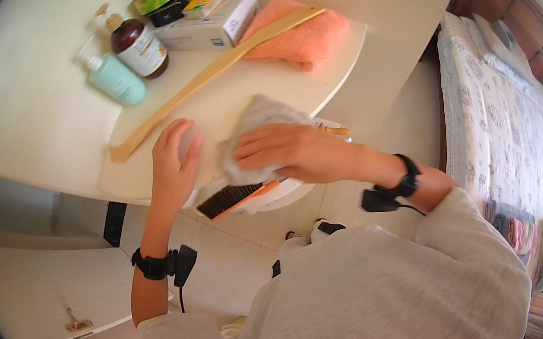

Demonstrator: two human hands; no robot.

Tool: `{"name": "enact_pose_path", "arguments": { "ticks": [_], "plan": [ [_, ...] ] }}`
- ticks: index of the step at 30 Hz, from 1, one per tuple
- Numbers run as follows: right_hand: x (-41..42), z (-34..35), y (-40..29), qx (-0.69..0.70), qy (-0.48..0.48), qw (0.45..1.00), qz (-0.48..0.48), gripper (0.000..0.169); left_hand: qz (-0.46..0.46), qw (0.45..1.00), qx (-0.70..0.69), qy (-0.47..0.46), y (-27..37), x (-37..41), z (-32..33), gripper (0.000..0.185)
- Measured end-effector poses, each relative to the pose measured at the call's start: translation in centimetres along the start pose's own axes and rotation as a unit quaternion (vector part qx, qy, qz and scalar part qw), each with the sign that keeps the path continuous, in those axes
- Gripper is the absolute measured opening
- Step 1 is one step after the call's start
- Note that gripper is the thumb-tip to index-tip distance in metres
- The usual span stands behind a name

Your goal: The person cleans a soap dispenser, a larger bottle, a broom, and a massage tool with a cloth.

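My right hand (295, 150) lies over a folded grey cloth (263, 111) near the front edge of the white corner shelf (215, 120), gripping it against the surface. The cloth is slightly blurred. To its left, my left hand (174, 162) hovers at the shelf edge with thumb and fingers apart, holding nothing. Behind both hands a long wooden back scratcher (201, 79) lies diagonally, its upper end resting on a folded orange towel (305, 40). Below the shelf edge, a dark-bristled brush (229, 201) with an orange body sits on a white round surface (291, 198), partly hidden by the cloth and hand.
At the back left stand a turquoise pump bottle (117, 82) and a brown pump bottle (137, 48). Beside them, a white carton (200, 31) carries a small yellow box (205, 2). A cabinet door (60, 293) is at lower left; a bed (497, 111) is at right.
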State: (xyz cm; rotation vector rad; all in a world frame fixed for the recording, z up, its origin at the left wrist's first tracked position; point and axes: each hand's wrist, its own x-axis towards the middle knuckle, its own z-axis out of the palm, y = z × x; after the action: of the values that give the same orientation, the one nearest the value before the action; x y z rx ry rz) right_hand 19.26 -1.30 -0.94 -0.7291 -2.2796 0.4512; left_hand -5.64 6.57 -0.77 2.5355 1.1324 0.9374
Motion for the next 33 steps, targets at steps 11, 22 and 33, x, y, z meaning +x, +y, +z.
{"name": "enact_pose_path", "arguments": {
  "ticks": [11,22,33],
  "plan": [
    [-9.5,-11.0,13.0,-0.06,0.287,0.947,0.132,0.037,-0.032,0.997,0.06,-0.038,1.6,0.8,0.8,0.032],
    [-6.2,-3.0,10.2,-0.191,0.351,0.916,-0.04,0.038,-0.055,0.998,0.035,-0.019,1.3,0.5,0.8,0.03],
    [-2.1,5.4,5.7,-0.24,0.378,0.892,-0.06,0.042,-0.02,0.998,0.004,0.062,0.6,-0.6,1.0,0.025]
  ]
}}
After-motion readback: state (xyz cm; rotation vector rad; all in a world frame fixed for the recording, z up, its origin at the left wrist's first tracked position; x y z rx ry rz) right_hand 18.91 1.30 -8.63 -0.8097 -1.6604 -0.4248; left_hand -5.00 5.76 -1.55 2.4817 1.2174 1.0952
